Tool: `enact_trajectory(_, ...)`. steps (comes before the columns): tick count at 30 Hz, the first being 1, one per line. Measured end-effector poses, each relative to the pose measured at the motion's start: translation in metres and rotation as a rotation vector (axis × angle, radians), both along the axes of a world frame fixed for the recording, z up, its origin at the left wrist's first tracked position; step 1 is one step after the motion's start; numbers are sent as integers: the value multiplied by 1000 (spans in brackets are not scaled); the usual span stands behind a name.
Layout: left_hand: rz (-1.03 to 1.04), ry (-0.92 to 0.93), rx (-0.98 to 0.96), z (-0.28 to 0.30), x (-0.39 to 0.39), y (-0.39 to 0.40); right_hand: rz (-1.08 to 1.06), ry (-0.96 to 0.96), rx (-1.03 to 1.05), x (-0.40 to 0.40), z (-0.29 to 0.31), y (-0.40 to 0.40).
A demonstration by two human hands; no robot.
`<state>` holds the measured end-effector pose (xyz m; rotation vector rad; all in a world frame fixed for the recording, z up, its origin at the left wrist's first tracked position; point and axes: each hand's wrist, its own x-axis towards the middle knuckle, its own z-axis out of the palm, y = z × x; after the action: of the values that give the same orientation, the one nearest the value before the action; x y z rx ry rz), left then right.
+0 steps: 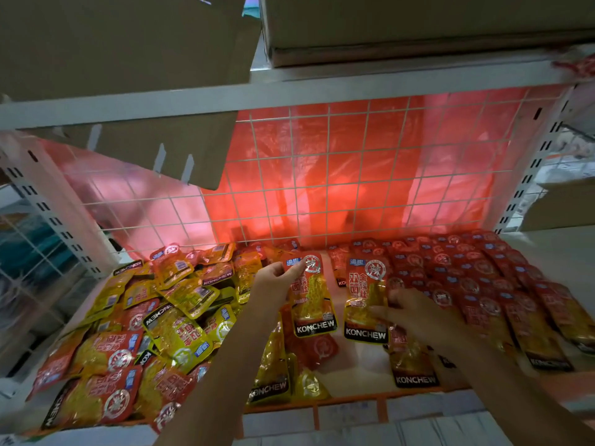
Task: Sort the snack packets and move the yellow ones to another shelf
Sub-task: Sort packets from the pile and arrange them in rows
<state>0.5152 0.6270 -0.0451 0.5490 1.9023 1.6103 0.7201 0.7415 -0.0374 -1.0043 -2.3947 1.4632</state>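
My left hand [273, 284] grips a red-topped snack packet [314, 304] upright above the middle of the shelf. Beside it my right hand [409, 312] holds a second red-topped packet [365, 304] by its right edge, fingers curled behind it. A loose heap of mixed yellow packets [190, 294] and red packets [112, 349] fills the shelf's left half. Neat overlapping rows of red packets [476, 278] cover the right half. More yellow packets [273, 375] lie under my left forearm.
A white wire grid [354, 175] with red plastic behind it backs the shelf. Slotted white uprights [48, 214] stand at both sides. Cardboard boxes [418, 24] sit on the shelf above, one flap [167, 146] hanging low at the left. The shelf's front edge [354, 403] carries label strips.
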Motion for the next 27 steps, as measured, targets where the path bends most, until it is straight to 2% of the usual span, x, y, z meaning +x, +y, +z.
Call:
enact_trajectory(5, -36, -17, 2, 2, 3, 24, -62, -12, -23, 18, -7, -2)
enact_trajectory(10, -89, -132, 76, 11, 4, 58, -116, 9, -28, 31, -10, 3)
enact_trajectory(16, -84, -20, -90, -9, -17, 100, -128, 44, -104, 35, -2, 5)
enact_trajectory(22, -115, -36, -172, -30, -33, 124, -157, -2, -54, 28, -4, 5)
enact_trajectory(27, -211, 18, -217, -41, -39, 132, -109, -105, 83, 23, -12, 8)
